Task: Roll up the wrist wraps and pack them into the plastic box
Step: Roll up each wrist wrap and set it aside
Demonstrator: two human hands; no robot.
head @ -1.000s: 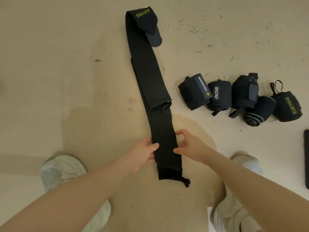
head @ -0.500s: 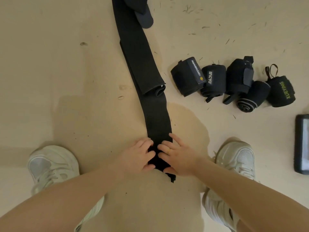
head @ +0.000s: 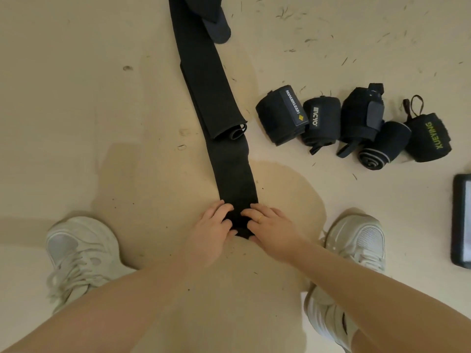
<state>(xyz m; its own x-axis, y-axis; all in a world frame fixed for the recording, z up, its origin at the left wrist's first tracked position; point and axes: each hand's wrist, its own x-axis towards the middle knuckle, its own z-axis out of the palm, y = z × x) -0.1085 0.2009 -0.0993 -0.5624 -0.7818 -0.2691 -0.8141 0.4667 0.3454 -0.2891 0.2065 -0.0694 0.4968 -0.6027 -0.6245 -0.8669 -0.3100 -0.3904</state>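
Head view: long black elastic wrist wrap strip (head: 224,159) lies flat on the beige floor (head: 76,123), running from the top edge down to the hands. A second black strip (head: 204,80) lies on top of its upper part, its lower end curled over. Left hand (head: 211,233) and right hand (head: 270,230) sit side by side on the strip's near end, fingers curled over a small rolled-up bit of the fabric, thumbs tucked under it at the near edge. Both hands grip that rolled end; the rest of the strip stretches away from the fingertips, unrolled. Gold ring (head: 260,218) on a right finger.

Right of the strip, well apart from the hands: row of five rolled black wrist wraps (head: 351,123), touching each other, one with green XUEYING lettering at the far right. Dark flat rectangular object (head: 461,222) at right edge, cut off, cannot tell what it is. White mesh sneakers (head: 79,253) either side of the hands.
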